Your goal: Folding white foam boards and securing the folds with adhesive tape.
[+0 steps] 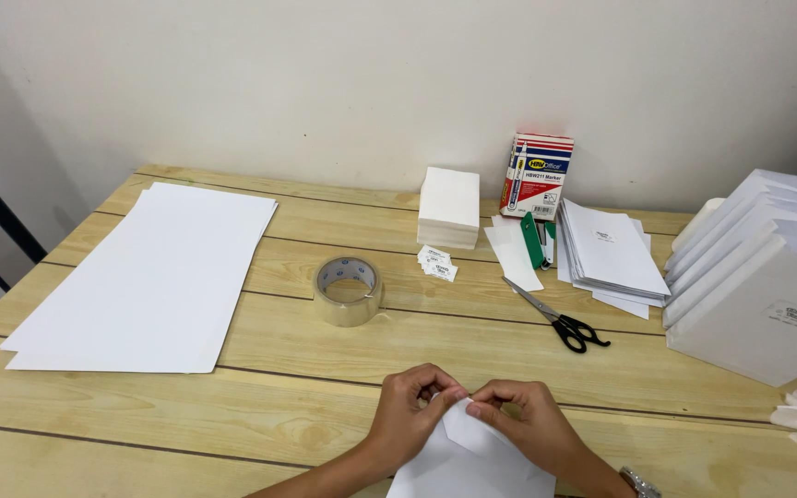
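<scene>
While pinching the white envelope (469, 456) at the near bench (325, 406) edge, left hand (414, 406) and right hand (520, 420) both gripping its flap: press evenly, keep edges aligned, crease flat toward the tape roll (349, 290).

One tape roll (349, 290), one pair of scissors (557, 317), one marker box (536, 176), two hands (414, 409).

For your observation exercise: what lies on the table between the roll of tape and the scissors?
In the head view, only bare wood table lies between the tape roll and the scissors; small white labels sit just behind that stretch.
</scene>
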